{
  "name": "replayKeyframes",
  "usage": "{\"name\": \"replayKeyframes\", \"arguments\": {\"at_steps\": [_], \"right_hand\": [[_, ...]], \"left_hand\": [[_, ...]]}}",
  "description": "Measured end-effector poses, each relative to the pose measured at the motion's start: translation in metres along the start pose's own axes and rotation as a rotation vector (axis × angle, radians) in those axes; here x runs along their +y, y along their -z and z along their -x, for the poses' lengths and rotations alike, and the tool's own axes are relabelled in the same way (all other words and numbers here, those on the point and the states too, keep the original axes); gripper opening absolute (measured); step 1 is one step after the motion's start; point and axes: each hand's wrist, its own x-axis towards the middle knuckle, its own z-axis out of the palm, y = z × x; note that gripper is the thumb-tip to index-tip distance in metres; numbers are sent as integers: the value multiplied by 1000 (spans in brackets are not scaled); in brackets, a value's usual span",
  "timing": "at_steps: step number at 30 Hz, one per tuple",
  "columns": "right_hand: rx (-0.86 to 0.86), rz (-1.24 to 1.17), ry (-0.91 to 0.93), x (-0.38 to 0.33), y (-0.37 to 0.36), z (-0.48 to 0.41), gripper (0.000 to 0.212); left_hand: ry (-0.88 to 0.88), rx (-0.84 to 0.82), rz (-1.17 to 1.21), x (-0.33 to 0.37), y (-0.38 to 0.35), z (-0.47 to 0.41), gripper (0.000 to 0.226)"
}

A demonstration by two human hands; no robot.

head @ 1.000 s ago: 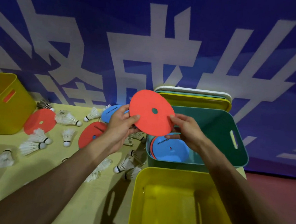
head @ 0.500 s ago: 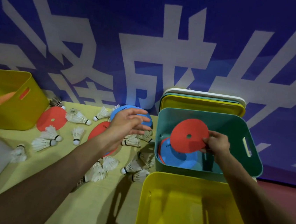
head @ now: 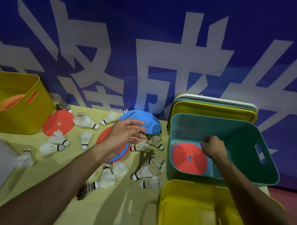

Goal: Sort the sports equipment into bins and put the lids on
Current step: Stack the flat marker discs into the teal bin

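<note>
Sorting looks roughly a third done, by my reading. My right grip [head: 212, 146] is down inside the teal bin [head: 242, 140] with its fingers curled, right at the far rim of a red disc [head: 188, 158]. That disc lies flat on a small pile of blue and red discs. I cannot tell whether the grip pinches the rim or merely sits beside it.

My left grip [head: 127, 134] is open, fingers straight, reaching over the near edge of a blue disc [head: 141, 120]; whether it touches I cannot say. Under its wrist lies a red-and-blue pair of discs [head: 119, 155], and well to its left a lone red disc [head: 58, 125]. Shuttlecocks [head: 88, 122] lie scattered all round this grip on the worktop [head: 45, 184]; I see none in a bin.

The near yellow bin [head: 197, 218], just my side of the right grip, shows nothing inside. The far yellow bin [head: 15, 116], well left of the left grip, shows something orange. Beyond the right grip the lids [head: 214, 110] stand stacked, none fitted. Loose discs, every shuttlecock and all lids remain.
</note>
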Motion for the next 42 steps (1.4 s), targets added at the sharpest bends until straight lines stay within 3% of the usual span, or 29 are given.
{"name": "replayKeyframes", "arguments": {"at_steps": [8, 13, 21, 25, 33, 42], "right_hand": [[236, -151, 420, -87, 1, 44, 24], [133, -41, 586, -144, -41, 70, 23], [-85, 13, 439, -182, -118, 92, 26], [-104, 28, 346, -177, -149, 95, 24], [-189, -79, 166, -177, -175, 103, 26], [-223, -104, 50, -165, -190, 107, 28]], "left_hand": [[21, 42, -26, -16, 57, -11, 20], [102, 95, -39, -44, 105, -21, 19], [242, 110, -62, -107, 172, -49, 19], [305, 90, -94, -138, 183, -70, 23], [294, -26, -336, -161, 177, -108, 66], [195, 176, -418, -180, 166, -136, 46]]}}
